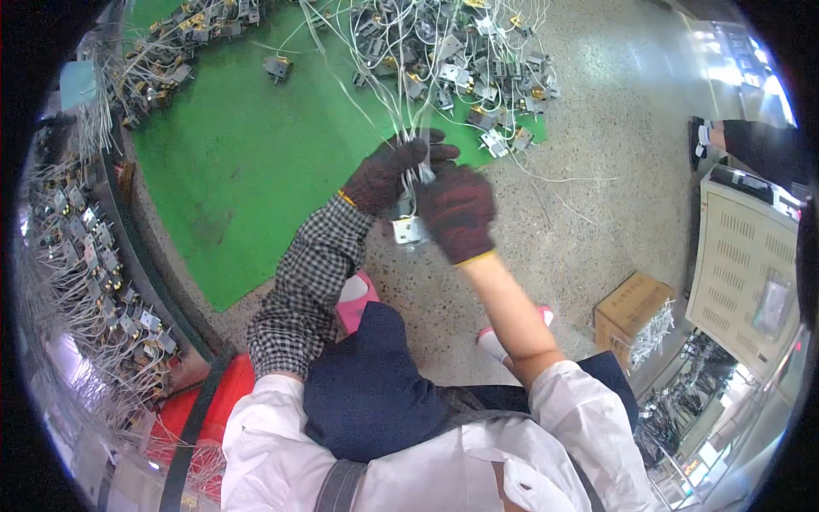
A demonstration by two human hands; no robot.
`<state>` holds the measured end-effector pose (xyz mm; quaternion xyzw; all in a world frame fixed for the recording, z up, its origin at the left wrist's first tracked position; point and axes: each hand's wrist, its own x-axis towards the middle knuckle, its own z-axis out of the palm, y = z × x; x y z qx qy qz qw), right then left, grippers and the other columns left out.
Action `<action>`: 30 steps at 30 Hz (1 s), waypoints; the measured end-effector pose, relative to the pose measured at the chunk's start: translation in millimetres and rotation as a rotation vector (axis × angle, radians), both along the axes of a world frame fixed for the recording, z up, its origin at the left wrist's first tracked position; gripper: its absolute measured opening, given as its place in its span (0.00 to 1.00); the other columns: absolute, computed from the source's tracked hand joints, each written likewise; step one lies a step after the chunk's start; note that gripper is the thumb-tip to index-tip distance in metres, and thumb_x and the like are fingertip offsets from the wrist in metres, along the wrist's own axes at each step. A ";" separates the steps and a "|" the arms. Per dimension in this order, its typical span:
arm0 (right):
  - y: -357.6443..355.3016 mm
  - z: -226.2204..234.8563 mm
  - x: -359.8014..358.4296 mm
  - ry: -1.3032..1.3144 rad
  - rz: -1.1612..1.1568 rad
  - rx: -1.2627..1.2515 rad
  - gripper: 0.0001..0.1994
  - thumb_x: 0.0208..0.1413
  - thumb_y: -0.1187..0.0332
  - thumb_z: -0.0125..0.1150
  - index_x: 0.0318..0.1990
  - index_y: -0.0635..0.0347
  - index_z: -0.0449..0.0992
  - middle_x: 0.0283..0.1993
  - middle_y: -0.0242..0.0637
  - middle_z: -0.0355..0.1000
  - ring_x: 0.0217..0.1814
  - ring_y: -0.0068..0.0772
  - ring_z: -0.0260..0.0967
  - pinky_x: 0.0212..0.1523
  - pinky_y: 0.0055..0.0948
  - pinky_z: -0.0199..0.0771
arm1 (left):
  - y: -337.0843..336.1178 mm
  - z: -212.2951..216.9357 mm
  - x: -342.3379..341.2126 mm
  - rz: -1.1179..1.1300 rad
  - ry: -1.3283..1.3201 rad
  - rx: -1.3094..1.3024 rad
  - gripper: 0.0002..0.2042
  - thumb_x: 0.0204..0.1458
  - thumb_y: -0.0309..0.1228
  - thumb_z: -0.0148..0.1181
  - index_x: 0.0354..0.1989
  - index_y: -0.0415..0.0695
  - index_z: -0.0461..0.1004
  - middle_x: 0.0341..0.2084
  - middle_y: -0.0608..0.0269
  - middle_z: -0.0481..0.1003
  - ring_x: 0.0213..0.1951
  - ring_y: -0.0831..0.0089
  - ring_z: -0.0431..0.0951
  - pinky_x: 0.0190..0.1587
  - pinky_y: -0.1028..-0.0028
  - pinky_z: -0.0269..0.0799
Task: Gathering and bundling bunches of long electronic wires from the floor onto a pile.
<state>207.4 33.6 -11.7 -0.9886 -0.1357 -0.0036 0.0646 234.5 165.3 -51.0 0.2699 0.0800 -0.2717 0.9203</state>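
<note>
A bundle of thin white wires [399,109] runs from the pile on the floor into my left hand [381,177], which wears a dark red-black knitted glove and is closed round it. My right hand [461,213], in a matching glove and slightly blurred, presses closed fingers against the bundle from the right. Whatever those fingers pinch is hidden. Just below both hands hangs a silver metal box-shaped part [409,230] with dark openings. Beyond them lies a heap of similar small metal parts with white wires [452,75].
A green mat [256,171] covers the floor ahead and left. More wired parts fill a dark-edged rack [94,247] at left. To the right stand a cardboard box [631,307] holding white pieces and a beige vented cabinet [740,256]. Another person's leg [759,152] shows there.
</note>
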 end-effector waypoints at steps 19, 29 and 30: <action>-54.4 1.1 184.5 -0.080 -0.041 0.598 0.06 0.49 0.69 0.60 0.35 0.55 0.77 0.35 0.38 0.77 0.36 0.35 0.75 0.38 0.29 0.74 | 47.9 57.8 6.7 0.079 -0.036 -0.077 0.11 0.60 0.36 0.46 0.40 0.40 0.69 0.11 0.79 0.54 0.14 0.83 0.57 0.29 0.74 0.67; -65.4 120.8 92.0 -0.275 -0.163 1.035 0.10 0.56 0.70 0.45 0.23 0.58 0.64 0.17 0.30 0.56 0.17 0.26 0.57 0.18 0.25 0.58 | 48.9 26.7 -9.6 0.037 0.091 0.226 0.10 0.55 0.33 0.53 0.37 0.39 0.69 0.14 0.74 0.60 0.15 0.84 0.59 0.21 0.79 0.61; -77.6 108.1 129.9 -0.592 0.217 0.312 0.09 0.56 0.71 0.45 0.26 0.60 0.68 0.18 0.32 0.61 0.18 0.27 0.60 0.20 0.27 0.62 | 41.8 19.8 -5.8 0.024 0.099 0.218 0.10 0.55 0.33 0.53 0.37 0.39 0.69 0.14 0.74 0.60 0.15 0.84 0.59 0.21 0.79 0.61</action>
